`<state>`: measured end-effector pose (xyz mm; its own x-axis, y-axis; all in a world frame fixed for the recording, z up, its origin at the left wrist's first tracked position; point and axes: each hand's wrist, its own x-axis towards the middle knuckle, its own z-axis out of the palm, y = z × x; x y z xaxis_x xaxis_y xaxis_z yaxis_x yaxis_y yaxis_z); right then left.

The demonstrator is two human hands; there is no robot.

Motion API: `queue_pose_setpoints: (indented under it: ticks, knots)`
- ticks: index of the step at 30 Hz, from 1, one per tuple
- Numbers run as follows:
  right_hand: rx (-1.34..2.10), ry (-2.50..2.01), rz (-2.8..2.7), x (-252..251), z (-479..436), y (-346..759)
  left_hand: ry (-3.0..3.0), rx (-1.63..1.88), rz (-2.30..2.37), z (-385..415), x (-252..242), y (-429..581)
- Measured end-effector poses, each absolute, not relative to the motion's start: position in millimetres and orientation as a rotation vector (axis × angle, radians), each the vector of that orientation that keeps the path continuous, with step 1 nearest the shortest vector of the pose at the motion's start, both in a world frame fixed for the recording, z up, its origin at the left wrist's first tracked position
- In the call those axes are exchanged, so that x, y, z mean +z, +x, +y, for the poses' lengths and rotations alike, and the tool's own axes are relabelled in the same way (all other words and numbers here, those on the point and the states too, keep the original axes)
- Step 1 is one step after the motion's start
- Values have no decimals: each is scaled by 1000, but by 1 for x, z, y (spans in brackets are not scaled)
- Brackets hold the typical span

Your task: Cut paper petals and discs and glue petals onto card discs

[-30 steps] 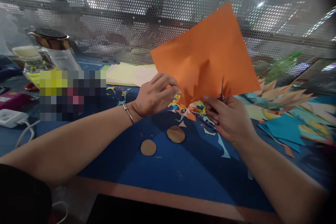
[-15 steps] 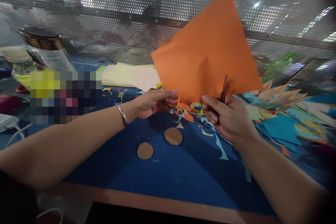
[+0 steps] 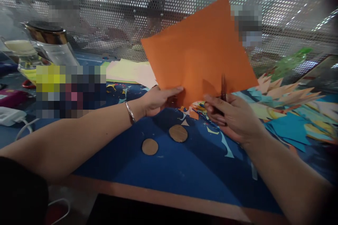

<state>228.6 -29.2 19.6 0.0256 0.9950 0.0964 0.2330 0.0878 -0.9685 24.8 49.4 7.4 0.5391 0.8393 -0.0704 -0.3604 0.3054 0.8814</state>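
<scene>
A sheet of orange paper stands tilted up in front of me, above the table. My left hand is closed on its lower left part, thumb lying across the front face and the other fingers behind. My right hand is closed around dark, slim scissors, with their pointed end upward against the sheet; their handles are hidden in the palm. The right thumb and fingertips are at the paper's lower edge. Below the hands lie two round cardboard discs, a larger one and a smaller one.
Paper scraps litter the blue table. Light paper sheets lie behind my left hand. Folded peach paper points and blue paper pieces are at right. A clear jar and a white plug stand left.
My left thumb and fingers, earlier at the sheet's lower edge, now grip it with the thumb over its face. The orange paper has shifted left. The view has moved slightly.
</scene>
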Motion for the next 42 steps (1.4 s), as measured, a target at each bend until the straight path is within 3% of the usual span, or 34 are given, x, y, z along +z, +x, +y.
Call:
queue_pose_setpoints:
  ticks: [4,8,13,19,26,42]
  knots:
    - [904,-1481,-1602,15,-31,226,923,1044,689,55,6,27]
    - [790,-1580,-2089,12,-40,213,887,1037,685,59,5,26]
    - [782,-1632,-2316,9,-49,201,905,1024,661,55,5,26]
    - [626,-1532,-2095,14,-50,205,886,938,644,51,5,27]
    - [67,-1560,-1852,21,-47,211,892,788,537,33,5,31]
    - [-44,-1525,-1830,8,-38,215,760,747,516,18,9,38]
